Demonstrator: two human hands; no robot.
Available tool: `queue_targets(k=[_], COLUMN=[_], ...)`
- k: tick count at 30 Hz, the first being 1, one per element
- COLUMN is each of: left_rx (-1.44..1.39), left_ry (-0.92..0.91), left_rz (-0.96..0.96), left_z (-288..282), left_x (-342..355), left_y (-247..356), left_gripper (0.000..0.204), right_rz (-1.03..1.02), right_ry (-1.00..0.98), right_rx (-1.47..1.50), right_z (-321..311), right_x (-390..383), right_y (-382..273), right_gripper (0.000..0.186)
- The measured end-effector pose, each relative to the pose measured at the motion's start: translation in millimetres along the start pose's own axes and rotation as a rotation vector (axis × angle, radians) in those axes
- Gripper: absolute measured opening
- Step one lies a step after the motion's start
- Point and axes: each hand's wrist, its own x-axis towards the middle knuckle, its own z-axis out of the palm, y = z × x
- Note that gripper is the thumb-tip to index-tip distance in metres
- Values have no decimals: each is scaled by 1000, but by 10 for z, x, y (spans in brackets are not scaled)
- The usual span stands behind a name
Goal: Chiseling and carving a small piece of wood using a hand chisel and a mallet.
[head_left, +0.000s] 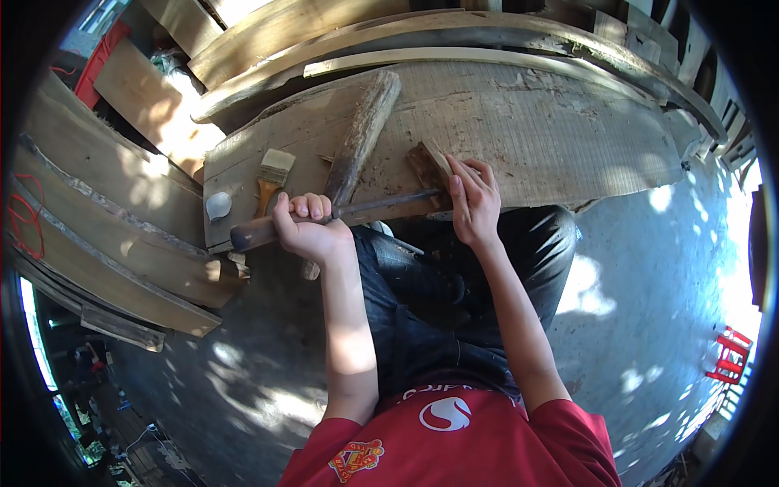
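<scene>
My left hand (312,233) is wrapped round the wooden handle of a chisel (389,202), whose metal shaft points right. The tip of the chisel meets a small wooden block (428,166), or lies just behind it; I cannot tell which. With its fingers against the block's right side, my right hand (473,199) steadies it at the near edge of a thick wooden slab (519,122). A long, worn wooden club (363,130) lies across the slab, passing beneath the chisel. Left of it rests a paintbrush (274,169) with pale bristles, its handle partly behind my left hand.
A small white rounded object (217,205) sits at the slab's left end. Long planks (105,219) are stacked at the left, and curved boards (487,28) run along the far side. A red plastic stool (729,355) stands on the concrete floor (649,284) at far right.
</scene>
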Motion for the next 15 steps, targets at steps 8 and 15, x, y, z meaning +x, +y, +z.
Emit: queue_targets(k=[8, 15], left_rx=[12, 67], left_ry=[-406, -924], left_rz=[178, 368], left_z=[227, 953], left_x=[-122, -248], left_y=[347, 975], left_gripper=[25, 6], right_rz=[-50, -98], right_ry=[24, 131], right_rx=[-42, -136], right_z=[81, 167], right_x=[-37, -63], right_y=[-25, 4], right_gripper=[34, 31])
